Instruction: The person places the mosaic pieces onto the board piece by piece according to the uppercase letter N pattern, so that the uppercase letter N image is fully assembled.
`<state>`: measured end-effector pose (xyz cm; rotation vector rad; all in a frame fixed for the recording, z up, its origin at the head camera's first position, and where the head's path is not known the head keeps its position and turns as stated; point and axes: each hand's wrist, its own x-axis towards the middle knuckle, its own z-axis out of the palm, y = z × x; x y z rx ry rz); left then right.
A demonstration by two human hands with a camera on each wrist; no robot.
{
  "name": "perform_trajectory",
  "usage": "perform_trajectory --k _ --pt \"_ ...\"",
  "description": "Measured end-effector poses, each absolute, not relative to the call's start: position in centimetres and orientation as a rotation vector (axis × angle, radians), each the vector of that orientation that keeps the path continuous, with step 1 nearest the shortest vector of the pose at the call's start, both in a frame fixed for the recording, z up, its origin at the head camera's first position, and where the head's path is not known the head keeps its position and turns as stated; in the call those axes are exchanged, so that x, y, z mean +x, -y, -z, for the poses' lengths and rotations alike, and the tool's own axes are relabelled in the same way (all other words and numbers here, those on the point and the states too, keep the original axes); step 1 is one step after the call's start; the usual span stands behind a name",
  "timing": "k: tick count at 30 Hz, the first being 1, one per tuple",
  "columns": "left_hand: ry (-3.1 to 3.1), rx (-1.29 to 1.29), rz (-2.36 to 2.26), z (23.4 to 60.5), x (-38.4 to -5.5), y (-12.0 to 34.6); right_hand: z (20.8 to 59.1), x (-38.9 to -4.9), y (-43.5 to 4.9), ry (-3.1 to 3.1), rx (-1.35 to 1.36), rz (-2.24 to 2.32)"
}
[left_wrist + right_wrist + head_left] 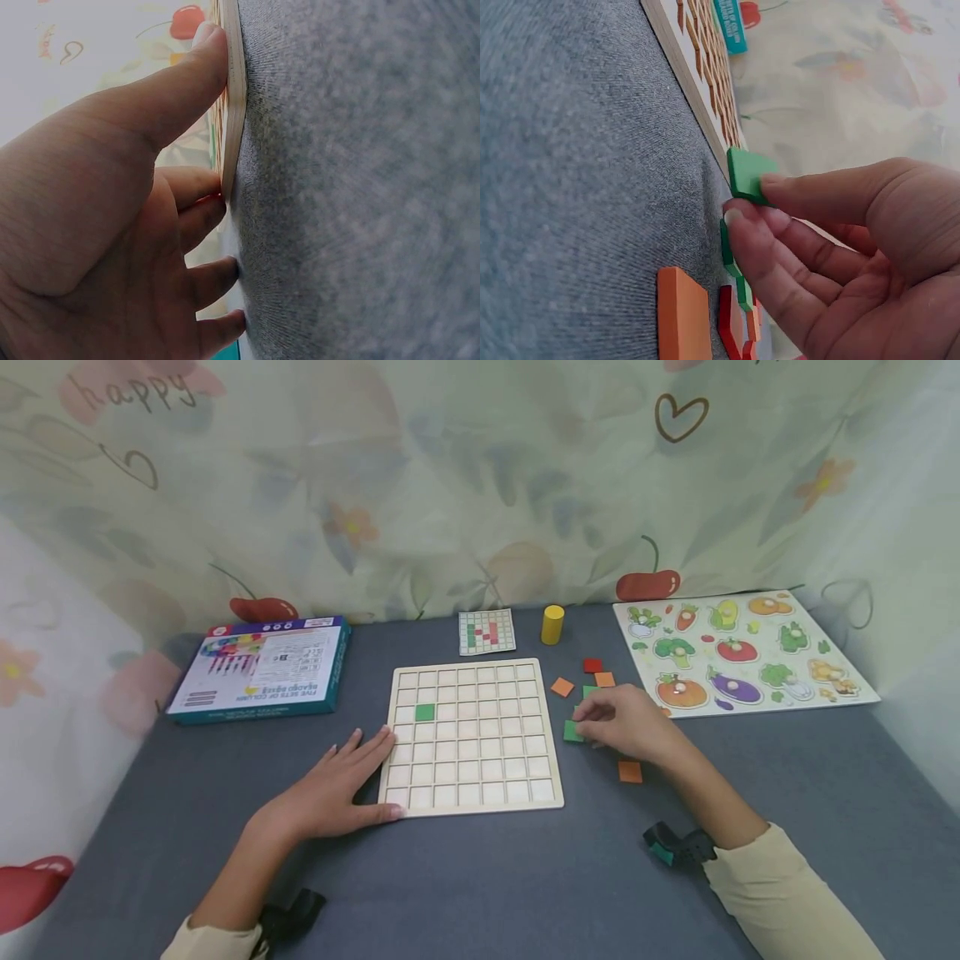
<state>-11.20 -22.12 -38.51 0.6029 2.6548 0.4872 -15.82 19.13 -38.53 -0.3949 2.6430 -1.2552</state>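
A light wooden grid board [467,739] lies flat on the table, with one green square tile [424,712] in a cell toward its upper left. My left hand [339,785] rests at the board's left edge, fingers spread and the thumb on the lower left corner. In the left wrist view, the thumb [180,82] and a fingertip touch the board's edge [236,90]. To the right of the board, my right hand [622,722] pinches a green tile [748,174] between thumb and fingers. Beneath and beyond that hand lie more green, red and orange tiles.
A small pattern card [487,632] and a yellow cylinder [552,625] stand behind the board. At the left is a boxed set [258,672]; at the right, a vegetable picture board [742,652]. One orange tile [630,772] lies nearer the front.
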Motion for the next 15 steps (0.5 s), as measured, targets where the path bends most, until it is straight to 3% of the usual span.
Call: perform_trajectory --k 15 --pt "-2.652 0.611 -0.499 38.7 -11.3 22.3 38.1 -16.1 -18.0 -2.509 -0.339 1.415"
